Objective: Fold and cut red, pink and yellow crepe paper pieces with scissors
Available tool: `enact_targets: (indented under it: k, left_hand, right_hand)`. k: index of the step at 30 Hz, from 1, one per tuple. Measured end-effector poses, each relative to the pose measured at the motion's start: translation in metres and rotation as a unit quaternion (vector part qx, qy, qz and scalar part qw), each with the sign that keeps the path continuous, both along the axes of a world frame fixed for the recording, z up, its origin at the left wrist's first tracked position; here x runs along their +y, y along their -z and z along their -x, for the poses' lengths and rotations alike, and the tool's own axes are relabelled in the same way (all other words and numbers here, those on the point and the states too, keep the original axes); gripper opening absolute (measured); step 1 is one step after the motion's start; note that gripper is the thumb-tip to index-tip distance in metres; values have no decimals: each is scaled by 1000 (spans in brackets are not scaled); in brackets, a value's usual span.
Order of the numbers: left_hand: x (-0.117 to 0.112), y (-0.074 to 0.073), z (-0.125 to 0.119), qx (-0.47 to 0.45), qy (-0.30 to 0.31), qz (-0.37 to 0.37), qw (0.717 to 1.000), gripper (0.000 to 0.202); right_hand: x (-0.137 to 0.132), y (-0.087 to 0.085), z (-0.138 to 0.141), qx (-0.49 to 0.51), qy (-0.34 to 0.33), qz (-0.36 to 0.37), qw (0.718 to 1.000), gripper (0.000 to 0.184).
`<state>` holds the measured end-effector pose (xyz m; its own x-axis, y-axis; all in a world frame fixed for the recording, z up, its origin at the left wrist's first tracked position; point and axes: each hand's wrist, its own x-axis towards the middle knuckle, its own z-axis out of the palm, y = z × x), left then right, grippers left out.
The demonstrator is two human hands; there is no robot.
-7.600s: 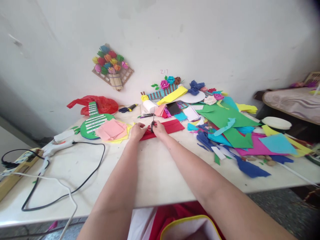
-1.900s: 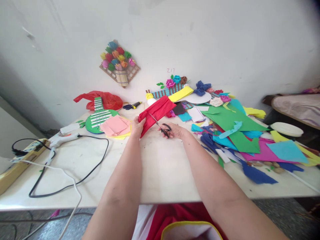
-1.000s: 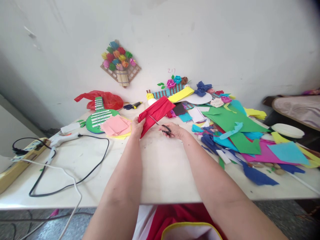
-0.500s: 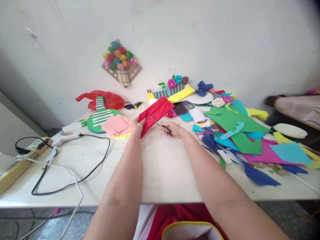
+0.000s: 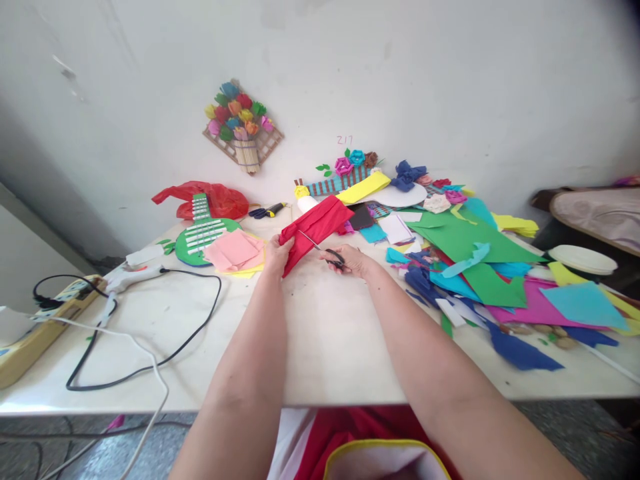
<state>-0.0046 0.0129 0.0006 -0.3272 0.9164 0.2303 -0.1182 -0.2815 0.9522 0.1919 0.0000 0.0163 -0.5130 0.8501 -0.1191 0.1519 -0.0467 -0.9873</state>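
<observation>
A folded strip of red crepe paper (image 5: 320, 223) slants up to the right above the table, in front of me. My left hand (image 5: 278, 255) is closed on its lower left end. My right hand (image 5: 354, 260) grips the dark handles of a pair of scissors (image 5: 336, 257). The scissors' thin blades point up and left and lie across the red paper; whether they have cut into it I cannot tell. Just left of my left hand lie pink paper squares (image 5: 234, 251) over a yellow sheet.
Left are a green guitar-shaped craft (image 5: 203, 243), a red plastic bag (image 5: 220, 200), a white glue gun (image 5: 133, 277) with its cord, and a power strip (image 5: 50, 327). Yellow-black pliers (image 5: 270, 211) lie behind. Coloured paper scraps (image 5: 480, 240) and a white lid (image 5: 583, 259) cover the right side.
The red paper has shifted slightly right with my left hand. The scissors' handles appear a little wider apart, and their blades still lie across the paper.
</observation>
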Motion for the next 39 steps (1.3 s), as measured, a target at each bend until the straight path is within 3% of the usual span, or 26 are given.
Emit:
enact_targets:
  k: [5, 11, 18, 27, 39]
  left_hand:
    - [-1, -1, -3, 20, 8, 0, 1000, 30]
    - [-1, -2, -4, -10, 12, 6, 1000, 30]
    - [-5, -5, -4, -55, 27, 4, 998, 28]
    - [-6, -6, -4, -77, 31, 20, 996, 29]
    - [-3, -2, -4, -70, 59, 36, 995, 31]
  right_hand:
    - [0, 0, 0, -3, 4, -7, 1000, 28]
    - [0, 1, 4, 13, 13, -16, 1000, 22]
    - [7, 9, 5, 15, 3, -44, 999, 30]
    - [5, 6, 6, 3, 3, -73, 997, 33]
    - [7, 9, 5, 20, 11, -11, 1000, 28]
